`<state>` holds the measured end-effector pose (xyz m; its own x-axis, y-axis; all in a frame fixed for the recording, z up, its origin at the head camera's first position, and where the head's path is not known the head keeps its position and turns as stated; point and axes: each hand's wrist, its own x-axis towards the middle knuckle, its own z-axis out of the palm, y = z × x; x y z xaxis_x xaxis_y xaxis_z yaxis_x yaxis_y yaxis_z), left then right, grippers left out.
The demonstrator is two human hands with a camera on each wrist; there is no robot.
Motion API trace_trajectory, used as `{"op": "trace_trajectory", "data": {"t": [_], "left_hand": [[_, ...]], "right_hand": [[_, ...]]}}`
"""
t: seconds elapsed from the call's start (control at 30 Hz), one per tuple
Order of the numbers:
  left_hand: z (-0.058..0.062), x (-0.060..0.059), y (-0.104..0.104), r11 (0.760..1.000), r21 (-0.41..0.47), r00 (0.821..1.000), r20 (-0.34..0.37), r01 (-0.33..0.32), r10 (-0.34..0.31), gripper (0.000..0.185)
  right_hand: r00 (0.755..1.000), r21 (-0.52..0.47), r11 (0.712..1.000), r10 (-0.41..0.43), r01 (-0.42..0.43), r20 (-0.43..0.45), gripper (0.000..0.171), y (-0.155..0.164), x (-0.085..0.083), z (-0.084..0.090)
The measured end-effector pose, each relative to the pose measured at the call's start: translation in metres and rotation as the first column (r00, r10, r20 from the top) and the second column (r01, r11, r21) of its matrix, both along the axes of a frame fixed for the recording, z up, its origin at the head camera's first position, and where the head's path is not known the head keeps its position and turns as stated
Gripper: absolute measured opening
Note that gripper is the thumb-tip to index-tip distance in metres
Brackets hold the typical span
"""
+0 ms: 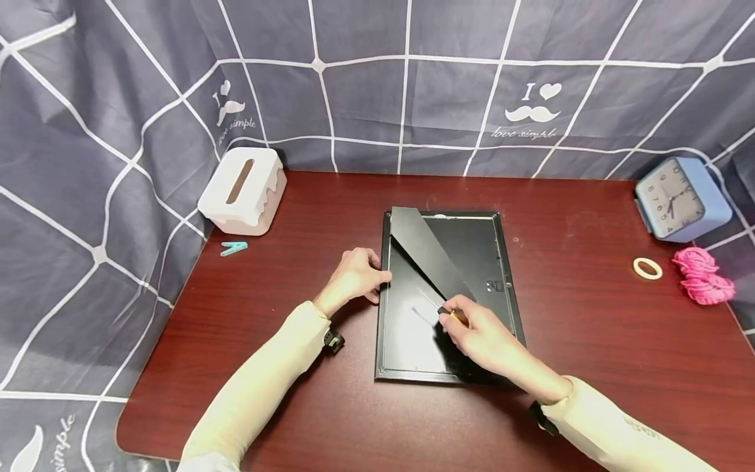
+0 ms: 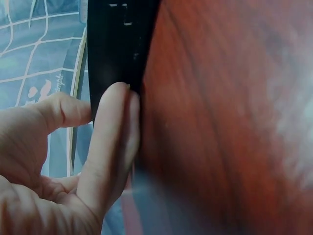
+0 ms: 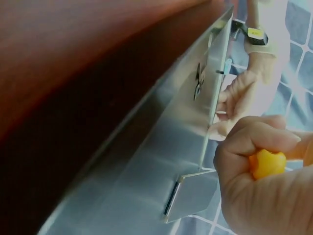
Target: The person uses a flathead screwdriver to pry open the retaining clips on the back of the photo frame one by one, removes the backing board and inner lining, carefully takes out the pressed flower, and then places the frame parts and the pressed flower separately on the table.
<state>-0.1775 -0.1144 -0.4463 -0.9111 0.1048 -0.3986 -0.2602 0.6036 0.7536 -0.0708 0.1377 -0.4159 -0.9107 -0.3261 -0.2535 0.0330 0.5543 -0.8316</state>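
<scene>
The left hand [image 1: 356, 272] steadies a black frame [image 1: 401, 328]; the right hand [image 1: 480, 328] holds a screwdriver [image 1: 459, 317].
The frame lies back side up between the hands, with its stand leg [image 1: 427, 252] raised just ahead of the right hand. The left hand pinches the frame's side edge; the right hand is curled round the yellow handle, and I cannot tell if the tip touches the back. To work well, I think, the left fingers should stay out of the tip's path, and the right hand should push low and gently, so that the shiny back is not scratched.
</scene>
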Motion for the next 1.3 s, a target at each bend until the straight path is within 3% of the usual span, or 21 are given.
{"op": "trace_trajectory", "data": {"t": [0.2, 0.37, 0.57, 0.7, 0.87, 1.0, 1.13, 1.3], "left_hand": [[-0.006, 0.009, 0.0, 0.994, 0.108, 0.996, 0.089, -0.026, 0.017, 0.023], [-0.011, 0.018, -0.001, 0.967, 0.247, 0.981, 0.196, -0.055, 0.005, 0.028], [-0.019, 0.03, 0.004, 0.919, 0.364, 0.959, 0.277, -0.154, 0.051, 0.033], [-0.022, 0.039, 0.009, 0.889, 0.415, 0.953, 0.293, -0.195, 0.073, 0.027], [-0.024, 0.051, 0.019, 0.851, 0.479, 0.947, 0.315, -0.215, 0.063, 0.021], [-0.025, 0.063, 0.03, 0.805, 0.529, 0.926, 0.373, -0.268, 0.063, 0.022], [-0.027, 0.077, 0.042, 0.77, 0.555, 0.905, 0.419, -0.314, 0.067, 0.019], [-0.027, 0.092, 0.053, 0.725, 0.605, 0.897, 0.441, -0.33, 0.04, 0.01]], "right_hand": [[1.0, -0.009, 1.0, -0.019, 0.019, 0.005, 0.017, -0.012, -0.007, -0.002], [0.998, -0.025, 0.999, -0.033, 0.034, 0.049, 0.019, -0.027, -0.017, -0.01], [0.993, 0.196, 0.98, -0.008, 0.031, -0.115, 0.02, -0.034, -0.038, -0.051], [0.989, 0.259, 0.966, 0.015, 0.024, -0.148, 0.028, -0.036, -0.049, -0.067], [0.99, 0.3, 0.954, 0.032, 0.01, -0.136, 0.035, -0.039, -0.057, -0.068], [0.986, 0.318, 0.948, 0.028, 0.026, -0.163, 0.032, -0.041, -0.058, -0.067], [0.963, 0.31, 0.95, 0.053, 0.032, -0.264, 0.023, -0.04, -0.05, -0.067], [0.927, 0.324, 0.946, 0.111, 0.012, -0.358, 0.018, -0.037, -0.04, -0.07]]}}
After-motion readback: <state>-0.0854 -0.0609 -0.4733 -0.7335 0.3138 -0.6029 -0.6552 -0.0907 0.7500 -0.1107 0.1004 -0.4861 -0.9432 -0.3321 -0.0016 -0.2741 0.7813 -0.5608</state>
